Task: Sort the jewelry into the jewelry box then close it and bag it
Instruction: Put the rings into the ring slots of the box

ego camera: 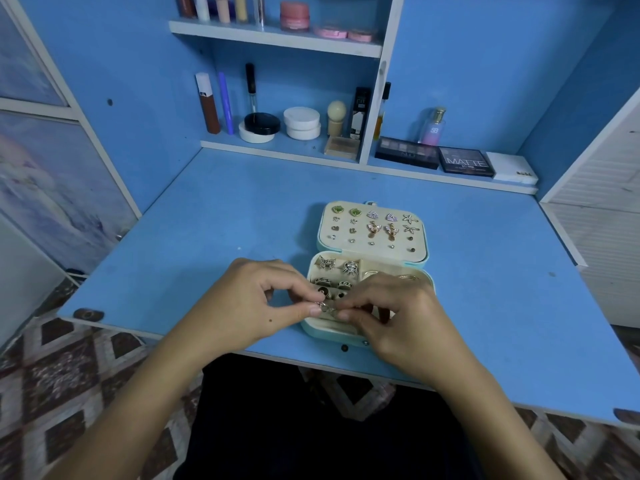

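A small teal jewelry box (426, 261) lies open on the blue desk (207, 230). Its cream lid panel (372, 249) carries several pairs of earrings. The lower tray holds rings (349, 268) in slots and gold pieces on the right. My left hand (256, 303) and my right hand (394, 313) meet over the tray's front left part. Both pinch one small silvery piece of jewelry (323, 306) between thumb and fingertips. My right hand hides much of the tray's right and front compartments.
Shelves at the back hold cosmetics: jars (302, 123), tubes, a perfume bottle (433, 128), eyeshadow palettes (465, 162) and a white box (512, 168). The desk's front edge runs just under my wrists. A patterned floor shows below.
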Demonstrator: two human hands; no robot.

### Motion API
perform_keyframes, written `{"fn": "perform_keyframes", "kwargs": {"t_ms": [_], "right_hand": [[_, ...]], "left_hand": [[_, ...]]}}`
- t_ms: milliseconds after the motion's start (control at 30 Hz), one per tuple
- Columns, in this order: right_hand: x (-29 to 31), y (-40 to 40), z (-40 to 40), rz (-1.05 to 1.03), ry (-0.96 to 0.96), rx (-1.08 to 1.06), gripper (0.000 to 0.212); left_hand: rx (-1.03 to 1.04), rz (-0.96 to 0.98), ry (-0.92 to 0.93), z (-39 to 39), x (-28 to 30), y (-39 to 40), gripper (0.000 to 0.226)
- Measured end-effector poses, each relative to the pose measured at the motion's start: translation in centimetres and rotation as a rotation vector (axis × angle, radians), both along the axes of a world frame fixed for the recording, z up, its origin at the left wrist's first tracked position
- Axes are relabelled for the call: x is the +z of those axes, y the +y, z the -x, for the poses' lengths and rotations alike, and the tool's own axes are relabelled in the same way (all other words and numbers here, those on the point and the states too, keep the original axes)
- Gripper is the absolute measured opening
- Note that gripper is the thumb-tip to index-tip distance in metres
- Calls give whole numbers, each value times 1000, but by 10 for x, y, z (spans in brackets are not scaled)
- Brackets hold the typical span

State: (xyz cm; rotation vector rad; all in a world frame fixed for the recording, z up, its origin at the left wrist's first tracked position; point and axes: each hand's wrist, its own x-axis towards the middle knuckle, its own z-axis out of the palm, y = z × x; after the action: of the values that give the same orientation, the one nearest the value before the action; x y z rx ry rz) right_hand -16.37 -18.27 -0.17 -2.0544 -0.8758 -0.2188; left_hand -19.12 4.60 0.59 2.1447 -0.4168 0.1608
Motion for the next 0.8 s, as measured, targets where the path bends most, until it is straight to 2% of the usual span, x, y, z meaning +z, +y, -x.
{"fn": "perform_keyframes", "kwargs": {"t_ms": [100,800], "right_hand": [[-1,-1,1,16,0,10,8],[6,0,5,52,125,-4,13]], "left_hand": [[-14,-15,-5,1,2,0,8],[-30,-130,69,3,12,-5,8]]}}
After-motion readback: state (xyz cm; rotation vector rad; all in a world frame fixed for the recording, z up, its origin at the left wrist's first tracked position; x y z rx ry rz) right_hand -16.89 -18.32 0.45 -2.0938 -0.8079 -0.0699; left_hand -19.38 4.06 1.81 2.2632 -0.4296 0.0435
